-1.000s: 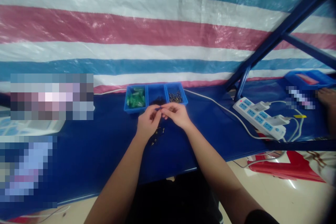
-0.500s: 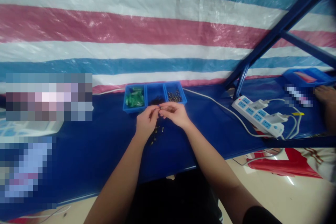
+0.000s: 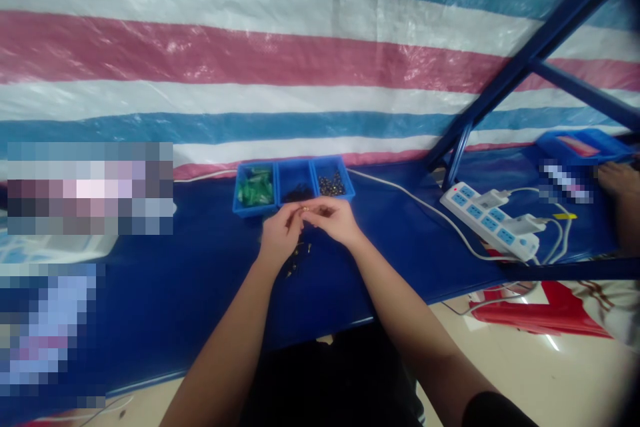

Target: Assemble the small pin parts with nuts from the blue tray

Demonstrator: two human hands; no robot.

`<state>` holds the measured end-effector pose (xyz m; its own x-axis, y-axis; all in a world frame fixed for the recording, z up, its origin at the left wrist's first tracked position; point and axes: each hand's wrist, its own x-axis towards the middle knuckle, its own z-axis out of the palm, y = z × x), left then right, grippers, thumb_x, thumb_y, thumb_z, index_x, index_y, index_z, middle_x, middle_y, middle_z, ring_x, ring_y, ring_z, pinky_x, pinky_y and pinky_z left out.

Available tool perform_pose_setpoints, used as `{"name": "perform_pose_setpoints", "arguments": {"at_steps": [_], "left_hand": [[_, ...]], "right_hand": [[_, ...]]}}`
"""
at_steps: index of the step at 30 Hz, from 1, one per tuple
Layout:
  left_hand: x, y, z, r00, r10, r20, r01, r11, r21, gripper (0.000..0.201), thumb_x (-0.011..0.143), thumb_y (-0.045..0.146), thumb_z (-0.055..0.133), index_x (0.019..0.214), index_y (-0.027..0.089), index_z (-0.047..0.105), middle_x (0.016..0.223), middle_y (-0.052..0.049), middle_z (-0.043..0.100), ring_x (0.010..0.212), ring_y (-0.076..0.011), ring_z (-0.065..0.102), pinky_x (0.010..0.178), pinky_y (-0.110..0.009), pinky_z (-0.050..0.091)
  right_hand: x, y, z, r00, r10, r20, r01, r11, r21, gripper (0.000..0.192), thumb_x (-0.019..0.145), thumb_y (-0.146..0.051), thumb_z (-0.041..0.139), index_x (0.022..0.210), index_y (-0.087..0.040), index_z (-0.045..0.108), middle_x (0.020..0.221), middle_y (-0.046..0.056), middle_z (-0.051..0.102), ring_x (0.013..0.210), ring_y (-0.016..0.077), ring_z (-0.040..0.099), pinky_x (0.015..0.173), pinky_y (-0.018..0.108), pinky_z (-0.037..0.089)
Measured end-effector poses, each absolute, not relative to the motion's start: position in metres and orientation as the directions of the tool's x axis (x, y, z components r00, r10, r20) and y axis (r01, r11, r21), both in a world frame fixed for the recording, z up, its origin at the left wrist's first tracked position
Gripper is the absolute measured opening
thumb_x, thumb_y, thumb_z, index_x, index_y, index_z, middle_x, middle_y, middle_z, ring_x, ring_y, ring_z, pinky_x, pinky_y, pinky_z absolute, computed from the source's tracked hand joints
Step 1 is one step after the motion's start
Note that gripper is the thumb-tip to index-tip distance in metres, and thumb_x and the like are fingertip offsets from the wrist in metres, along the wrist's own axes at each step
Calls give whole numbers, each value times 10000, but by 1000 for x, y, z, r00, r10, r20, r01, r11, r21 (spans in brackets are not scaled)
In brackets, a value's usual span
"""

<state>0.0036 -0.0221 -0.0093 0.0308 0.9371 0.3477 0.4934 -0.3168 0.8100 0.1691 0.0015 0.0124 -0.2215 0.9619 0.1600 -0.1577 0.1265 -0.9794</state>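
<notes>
A striped tarpaulin (image 3: pixel 300 60) in white, pink and blue hangs as the backdrop, and in front of it runs a tabletop (image 3: pixel 165 280) covered in dark blue sheeting. Against the tarpaulin sits a blue tray (image 3: pixel 293 184) split into three compartments: green pieces (image 3: pixel 256 188) lie in the left one, dark bits in the middle one and small metal beads (image 3: pixel 331 183) in the right one.

Just in front of the tray the person's two hands meet above the tabletop. The left hand (image 3: pixel 280 233) is curled, its fingertips pinched on a tiny brass-coloured part (image 3: pixel 305 211). The right hand (image 3: pixel 336 221) is curled too, its thumb and forefinger closed at the same spot, touching the left fingertips; the part is too small to tell which hand bears its weight. Below the hands a few loose small parts (image 3: pixel 298 256) lie scattered on the blue sheeting, close to the left wrist.

To the right a white power strip (image 3: pixel 487 221) with blue sockets lies on the tabletop, with plugs in it and a white cable (image 3: pixel 400 195) running back toward the tray. A blue metal frame (image 3: pixel 530 63) slants up above it. At the far right edge another person's hand (image 3: pixel 617 180) rests beside a second blue tray (image 3: pixel 580 145).
</notes>
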Motion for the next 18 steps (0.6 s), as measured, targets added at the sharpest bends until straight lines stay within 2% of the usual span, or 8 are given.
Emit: {"name": "perform_pose_setpoints", "arguments": {"at_steps": [7,18], "left_hand": [[6,-23,-6,-38,940,338,446,-287,848,223,987,380,544,1053,202,662,642,36,643,553,-96,627,605,-213,510],[4,-23,-8,-44,938,344,420,-295,858,253,961,375,590,1101,212,723,727,7,701,581,-98,650,618,-217,544]], "right_hand": [[172,4,9,-177,967,185,-62,176,-982,346,743,-464,842,961,-201,786,773,28,738,609,115,634,587,266,532],[172,6,3,-178,968,174,-65,165,-984,363,766,-460,824,1010,-194,780,828,47,756,638,129,659,594,276,549]]}}
